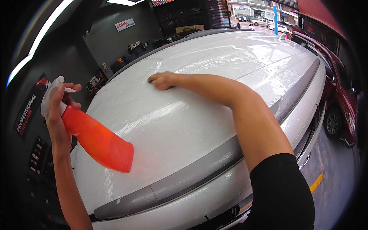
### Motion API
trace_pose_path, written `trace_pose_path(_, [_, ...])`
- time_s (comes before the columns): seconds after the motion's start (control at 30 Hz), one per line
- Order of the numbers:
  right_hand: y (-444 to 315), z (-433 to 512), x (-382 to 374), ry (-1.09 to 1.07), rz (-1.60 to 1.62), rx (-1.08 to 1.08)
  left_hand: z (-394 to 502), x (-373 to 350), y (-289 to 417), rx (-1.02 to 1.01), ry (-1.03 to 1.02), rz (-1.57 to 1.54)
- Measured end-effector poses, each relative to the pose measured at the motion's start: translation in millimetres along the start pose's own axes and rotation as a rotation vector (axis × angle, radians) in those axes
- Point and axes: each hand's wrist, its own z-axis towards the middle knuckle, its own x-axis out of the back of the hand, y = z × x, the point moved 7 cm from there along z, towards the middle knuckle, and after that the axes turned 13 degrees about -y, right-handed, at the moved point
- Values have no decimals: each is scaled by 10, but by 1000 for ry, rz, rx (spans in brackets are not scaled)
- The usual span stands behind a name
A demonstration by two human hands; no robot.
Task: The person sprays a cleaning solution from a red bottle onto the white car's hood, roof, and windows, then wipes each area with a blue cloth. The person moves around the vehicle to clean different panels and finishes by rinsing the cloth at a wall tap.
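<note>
My left hand [59, 106] grips the neck of a red spray bottle [100, 138] with a whitish trigger head [51, 96]. The bottle is tilted, its base over the near left part of a car roof. My right hand [163, 80] presses on the wet white car roof [184, 115], its arm stretched across the near side. A small bit of something blue shows under its fingers; most of it is hidden, so its kind cannot be told. Water drops and wet streaks cover the roof.
A grey roof rail [195, 169] runs along the near side, with a matching rail beyond. At right a dark red car [339, 83] stands close by. Shelves with bottles [37, 155] and a dark wall are on the left. A blue pole [275, 18] rises behind the roof.
</note>
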Motion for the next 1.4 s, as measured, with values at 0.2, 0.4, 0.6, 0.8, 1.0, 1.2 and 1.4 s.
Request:
trace_pose_path(0.2, [2882,-1739,438,171,66,-767,-239,-217,-289,-39,-86,-256])
trace_pose_path(0.4, [1231,-1379,142,115,46,-391,-225,-299,-343,-50,-57,-191])
trace_pose_path(0.6, [-888,-1648,-476,-25,-35,275,-267,-351,-476,-41,-70,-107])
trace_pose_path(0.8, [1399,-3326,230,31,41,-348,-1499,-291,-367,341,-355,230])
trace_pose_path(1.0, [1534,-4124,82,3,179,-1053,-2343,-754,217,130,-862,524])
trace_pose_path(1.2, [-810,-3130,-439,-405,173,-277,-2325,-1021,60,168,-668,606])
trace_pose_path(1.4, [399,-3868,-208,-265,176,-286,-2410,-933,122,131,-548,736])
